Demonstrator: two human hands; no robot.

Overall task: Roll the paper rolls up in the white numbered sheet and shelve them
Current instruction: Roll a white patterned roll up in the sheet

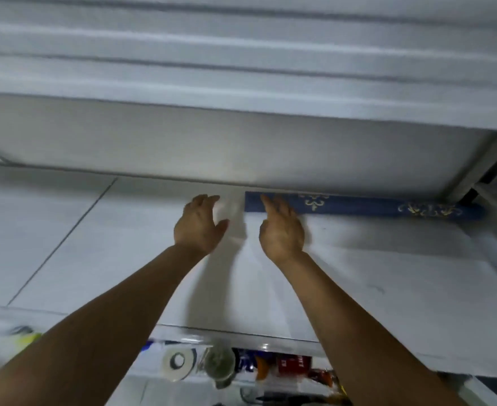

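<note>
One view, head cam, motion-blurred. Both arms reach forward: left hand and right hand have relaxed, spread fingers and hold nothing. A blue paper roll with gold ornament lies crosswise along the far edge of the white sheet, tucked just under a white overhang. The right hand's fingertips are over the roll's left end; can't tell if they touch. The left hand is just beside that end, next to a pale patch that may be a second roll, too blurred to say. No numbers are legible on the sheet. My read: the wrap is only starting, with the roll staged at the sheet's edge, nothing wound and nothing shelved. Next move needs both hands on the roll with the sheet edge caught under it, hands spread wider for even pressure so it winds straight. The sheet lies flat on a white surface with dark seam lines. White horizontal slabs run above, likely shelving. Under the near edge sit a tape roll, a jar and a red box.
</note>
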